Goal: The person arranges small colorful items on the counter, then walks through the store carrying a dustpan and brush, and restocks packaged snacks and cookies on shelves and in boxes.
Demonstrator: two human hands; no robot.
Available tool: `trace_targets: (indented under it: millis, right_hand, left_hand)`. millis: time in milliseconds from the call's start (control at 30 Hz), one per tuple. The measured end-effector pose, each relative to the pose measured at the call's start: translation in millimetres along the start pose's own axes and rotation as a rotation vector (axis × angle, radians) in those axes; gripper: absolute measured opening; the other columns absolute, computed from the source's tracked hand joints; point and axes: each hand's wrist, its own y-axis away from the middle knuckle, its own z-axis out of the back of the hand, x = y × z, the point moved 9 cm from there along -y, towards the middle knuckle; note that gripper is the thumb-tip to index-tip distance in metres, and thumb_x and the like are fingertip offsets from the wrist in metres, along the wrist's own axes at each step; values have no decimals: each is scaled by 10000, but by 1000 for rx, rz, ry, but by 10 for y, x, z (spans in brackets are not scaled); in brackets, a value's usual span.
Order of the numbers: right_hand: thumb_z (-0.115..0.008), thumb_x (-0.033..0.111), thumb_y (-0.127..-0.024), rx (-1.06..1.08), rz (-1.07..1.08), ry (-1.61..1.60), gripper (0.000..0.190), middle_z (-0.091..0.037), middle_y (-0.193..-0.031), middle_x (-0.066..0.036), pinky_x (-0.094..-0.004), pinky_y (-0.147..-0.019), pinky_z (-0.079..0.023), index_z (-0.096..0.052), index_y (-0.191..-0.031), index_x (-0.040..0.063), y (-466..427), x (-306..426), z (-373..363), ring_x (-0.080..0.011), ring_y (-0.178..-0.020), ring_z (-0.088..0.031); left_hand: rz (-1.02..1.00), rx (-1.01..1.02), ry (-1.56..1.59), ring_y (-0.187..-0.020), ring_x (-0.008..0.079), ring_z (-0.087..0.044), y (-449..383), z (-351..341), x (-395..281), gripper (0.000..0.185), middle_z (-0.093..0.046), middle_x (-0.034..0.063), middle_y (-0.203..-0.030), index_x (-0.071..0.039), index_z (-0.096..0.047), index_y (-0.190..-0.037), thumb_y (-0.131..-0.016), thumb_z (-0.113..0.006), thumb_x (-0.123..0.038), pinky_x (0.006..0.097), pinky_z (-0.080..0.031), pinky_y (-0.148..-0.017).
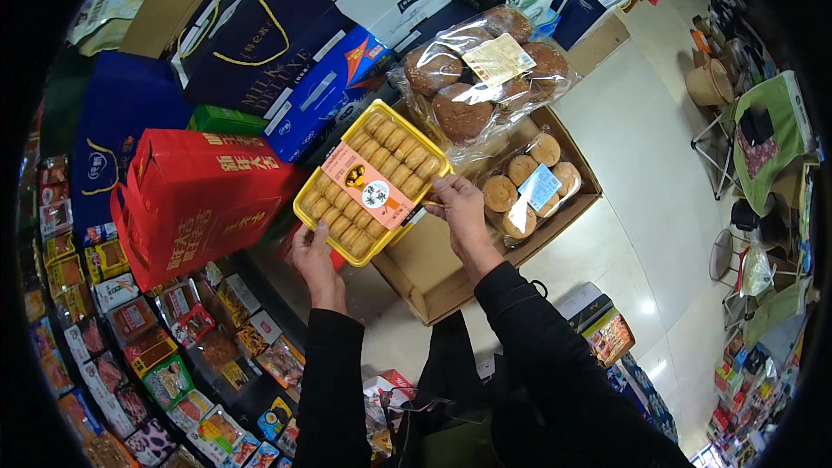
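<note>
Both my hands hold a yellow plastic tray of small round pastries (335, 209), which has a clear lid and a pink paper band with writing. My left hand (318, 266) grips its lower left edge, and my right hand (459, 207) pinches its right corner. Beneath and to the right lies an open cardboard box (422, 266). Inside it sits a clear pack of light brown round buns (500, 194) with a blue label. A larger clear bag of dark brown buns topped with seeds (463, 113) rests at the box's far end.
Left of the tray stands a red gift bag (208, 201). Behind it are a dark blue paper bag with rope handles (260, 32) and a blue carton (325, 94). Packaged snacks (133, 322) fill the shelf at left. Green folding chairs (770, 143) stand on the tiled floor (611, 162) at right.
</note>
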Motion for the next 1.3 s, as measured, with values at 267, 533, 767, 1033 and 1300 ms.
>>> trace_targets:
  millis: [267,533,767,1033,1300]
  right_hand:
    - [-682,93,-855,71,-61,-177,386,-622,-1008,-132,-322,-718,-561,-451,-1135,-39,293,-122,-281,-179,-821,-646]
    - [-663,3,-824,356,-243,39,430,-642,-1074,-141,-308,-785,-560,-492,-1215,-46,888,-269,377,-198,-921,-657]
    - [-728,125,-732,622,501,1281,427,-639,-969,-108,-368,-740,-493,-565,-1126,94,902,95,451,-310,-877,-623]
    - [-623,206,-771,850,916,1720,157,-608,-784,-82,-386,-709,-448,-552,-847,88,366,-622,-126,-274,-780,-605]
    - [-491,202,-865,556,1150,1814,208,-615,-1059,-92,-432,-977,-353,-641,-969,103,157,-701,-197,-242,-1080,-528]
  left_hand:
    - [-261,6,-93,-954,146,-552,744,-129,-232,244,-549,110,-1046,1,-442,-1046,-884,-621,-36,282,-453,-851]
    - [236,95,87,-1175,229,-462,2084,266,789,627,-409,148,-1270,-53,-283,-1293,-802,-666,21,342,-426,-960]
    - [109,325,-486,-1221,265,-453,1799,383,1016,833,-393,148,-1370,-55,-276,-1413,-728,-750,-41,388,-441,-956]
    - [-235,448,-980,-1088,361,-553,968,-229,1150,692,-578,209,-1162,-46,-460,-1315,-695,-765,-94,392,-459,-919]
    - [-244,261,-1054,-999,350,-622,470,-51,1654,628,-614,230,-1119,-32,-463,-1289,-734,-753,-80,379,-488,-865]
